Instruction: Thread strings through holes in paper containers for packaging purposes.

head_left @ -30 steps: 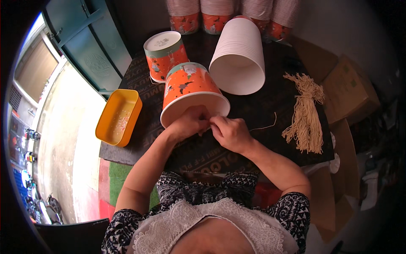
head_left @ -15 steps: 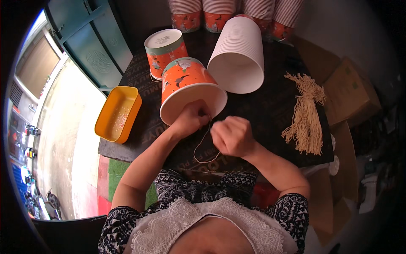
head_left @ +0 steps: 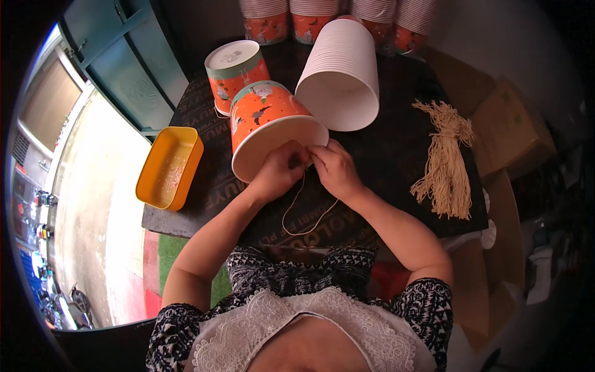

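An orange paper bucket (head_left: 268,118) with a green band and dark printed figures lies tipped, its white mouth toward me. My left hand (head_left: 282,170) reaches into that mouth, fingers curled and pinching a thin beige string at the rim. Close against it, my right hand (head_left: 334,166) has thumb and fingertips pressed together at the rim's right side, on the same string. Below both hands the string (head_left: 302,234) hangs in a loose loop over the table. Just what the fingertips hold inside the rim is partly hidden.
Behind stand an upside-down orange bucket (head_left: 235,71) and a tilted stack of white buckets (head_left: 341,68). A yellow tub (head_left: 193,158) with small bits sits left; a bundle of beige strings (head_left: 445,161) lies right on the dark table (head_left: 384,186). Wrapped bucket stacks (head_left: 313,25) line the back.
My right hand has moved from a fist beside the bucket up and left to the rim, meeting my left hand. The left hand stays at the mouth. The view has shifted slightly.
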`<state>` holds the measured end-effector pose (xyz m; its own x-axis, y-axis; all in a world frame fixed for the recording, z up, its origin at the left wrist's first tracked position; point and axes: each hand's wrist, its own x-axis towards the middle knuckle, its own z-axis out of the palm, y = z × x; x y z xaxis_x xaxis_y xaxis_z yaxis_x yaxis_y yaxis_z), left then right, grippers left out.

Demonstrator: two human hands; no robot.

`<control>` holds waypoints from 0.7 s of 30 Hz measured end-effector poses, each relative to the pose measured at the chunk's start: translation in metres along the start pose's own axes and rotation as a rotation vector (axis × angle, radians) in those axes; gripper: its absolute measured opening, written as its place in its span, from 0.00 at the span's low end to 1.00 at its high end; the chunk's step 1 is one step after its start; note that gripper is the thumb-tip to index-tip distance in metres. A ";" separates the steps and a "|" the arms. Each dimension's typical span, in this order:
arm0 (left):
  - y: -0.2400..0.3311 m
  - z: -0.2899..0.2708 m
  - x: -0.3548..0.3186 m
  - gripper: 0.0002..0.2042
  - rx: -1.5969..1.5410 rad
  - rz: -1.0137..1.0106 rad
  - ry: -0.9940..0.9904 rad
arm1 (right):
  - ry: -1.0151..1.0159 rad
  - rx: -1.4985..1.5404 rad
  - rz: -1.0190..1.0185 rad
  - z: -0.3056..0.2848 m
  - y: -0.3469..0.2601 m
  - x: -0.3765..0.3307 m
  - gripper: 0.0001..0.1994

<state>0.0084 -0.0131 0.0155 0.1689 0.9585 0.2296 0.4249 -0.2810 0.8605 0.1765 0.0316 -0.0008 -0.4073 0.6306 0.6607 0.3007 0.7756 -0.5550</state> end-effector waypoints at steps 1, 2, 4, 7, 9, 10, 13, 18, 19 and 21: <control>-0.003 0.002 -0.001 0.09 0.001 0.000 0.000 | -0.004 0.014 0.011 0.002 0.001 0.000 0.10; -0.005 0.006 -0.003 0.07 0.038 0.049 0.068 | -0.003 0.015 0.010 0.003 0.001 0.001 0.10; -0.004 0.011 -0.004 0.05 0.073 0.099 0.133 | -0.010 0.042 0.019 0.004 0.002 0.001 0.11; 0.003 0.014 -0.005 0.08 0.247 0.153 0.166 | -0.051 0.032 0.072 0.003 0.004 -0.001 0.11; 0.000 0.014 -0.004 0.11 0.402 0.347 0.174 | -0.049 0.046 0.075 0.006 0.007 -0.001 0.10; 0.000 0.014 -0.003 0.11 0.402 0.347 0.172 | -0.045 0.054 0.080 0.006 0.008 0.000 0.10; 0.001 0.013 -0.004 0.13 0.586 0.397 0.128 | -0.060 0.090 0.069 0.004 0.008 0.000 0.11; 0.010 0.015 -0.010 0.11 0.798 0.361 0.093 | -0.097 0.083 0.098 0.002 0.010 -0.001 0.12; 0.008 0.014 -0.012 0.11 0.800 0.361 0.092 | -0.116 0.089 0.116 0.003 0.010 0.000 0.13; 0.001 0.014 -0.013 0.11 0.910 0.347 0.085 | -0.134 0.086 0.126 0.002 0.008 0.000 0.13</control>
<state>0.0189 -0.0264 0.0070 0.3646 0.8058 0.4667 0.8937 -0.4436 0.0678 0.1771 0.0378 -0.0059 -0.4841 0.7087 0.5132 0.2844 0.6821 -0.6737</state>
